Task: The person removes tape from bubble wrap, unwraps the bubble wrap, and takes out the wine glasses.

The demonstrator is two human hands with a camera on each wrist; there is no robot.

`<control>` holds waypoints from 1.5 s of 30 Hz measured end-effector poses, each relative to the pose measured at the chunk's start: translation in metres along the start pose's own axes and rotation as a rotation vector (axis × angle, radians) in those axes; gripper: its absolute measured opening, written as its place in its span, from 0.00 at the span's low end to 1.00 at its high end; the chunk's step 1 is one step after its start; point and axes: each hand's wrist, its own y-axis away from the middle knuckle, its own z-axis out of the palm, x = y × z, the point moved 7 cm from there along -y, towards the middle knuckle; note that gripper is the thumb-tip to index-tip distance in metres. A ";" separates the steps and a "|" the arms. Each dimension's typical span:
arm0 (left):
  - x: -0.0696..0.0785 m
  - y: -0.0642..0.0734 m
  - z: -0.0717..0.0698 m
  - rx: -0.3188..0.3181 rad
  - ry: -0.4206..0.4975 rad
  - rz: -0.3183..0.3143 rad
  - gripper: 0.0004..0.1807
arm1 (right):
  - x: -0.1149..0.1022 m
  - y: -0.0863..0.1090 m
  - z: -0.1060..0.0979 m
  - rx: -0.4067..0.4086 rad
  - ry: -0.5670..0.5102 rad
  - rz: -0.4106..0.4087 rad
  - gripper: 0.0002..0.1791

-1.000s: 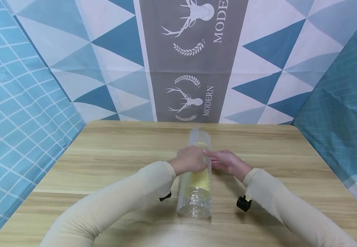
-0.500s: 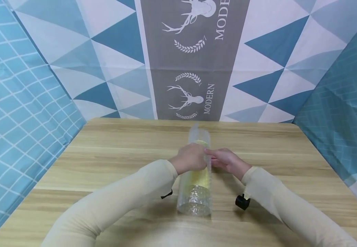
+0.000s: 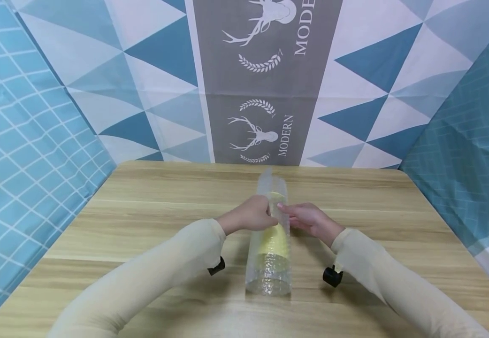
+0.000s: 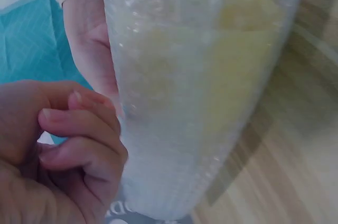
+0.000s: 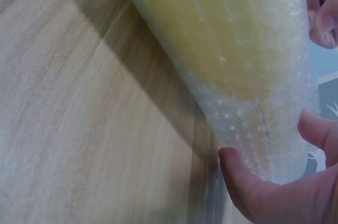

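Blue-and-white cloth (image 3: 156,51) hung behind the wooden table (image 3: 177,188), and on that tabletop lay a roll of clear bubble wrap (image 3: 269,246), pointing away from the person, between the two hands. It looked light, soft and springy, easily dented and perhaps a little slick; the hollow near end would probably crumple under pressure. Through the film showed a yellow piece (image 5: 211,28), curved like a tube, its stiffness hard to judge. The best hold seemed to be around this yellow stretch, with a wide, gentle grip. The right hand (image 3: 312,219) cupped the roll's right side, thumb and fingers bent about the film. The left hand (image 3: 255,213) lay at the roll's left, partly over it, fingers curled into the palm with no film visible between them; how hard its knuckles pressed could not be told.
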 end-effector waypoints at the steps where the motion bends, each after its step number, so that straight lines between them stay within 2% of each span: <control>1: -0.004 0.001 0.000 -0.008 0.030 -0.017 0.28 | 0.000 0.000 0.000 0.001 0.005 0.002 0.33; 4: -0.012 0.003 0.000 -0.019 0.089 -0.038 0.30 | 0.001 -0.001 -0.001 0.011 0.018 0.011 0.34; 10: -0.019 0.006 -0.003 -0.018 0.165 -0.059 0.24 | 0.002 -0.002 -0.001 0.015 0.017 0.007 0.34; 18: -0.026 0.011 -0.007 -0.003 0.156 -0.049 0.16 | 0.003 -0.002 -0.001 0.003 0.008 0.001 0.34; 23: -0.030 0.015 -0.011 -0.018 0.161 -0.063 0.20 | 0.003 -0.003 -0.001 0.011 0.002 0.007 0.34; 26: -0.033 0.017 -0.013 -0.034 0.200 -0.093 0.23 | 0.003 -0.003 -0.001 0.010 0.005 0.004 0.34; 30: -0.038 0.021 -0.015 -0.055 0.302 -0.148 0.20 | 0.004 -0.003 -0.002 0.011 0.005 -0.005 0.33; 34: -0.046 0.025 -0.016 -0.080 0.369 -0.196 0.22 | 0.005 -0.003 -0.004 0.028 0.001 0.007 0.33; 40: -0.054 0.028 -0.020 -0.104 0.373 -0.257 0.23 | 0.006 -0.002 -0.004 0.038 0.007 0.017 0.33; 45: -0.058 0.032 -0.025 -0.116 0.363 -0.275 0.25 | 0.003 0.000 -0.005 0.035 0.018 0.021 0.34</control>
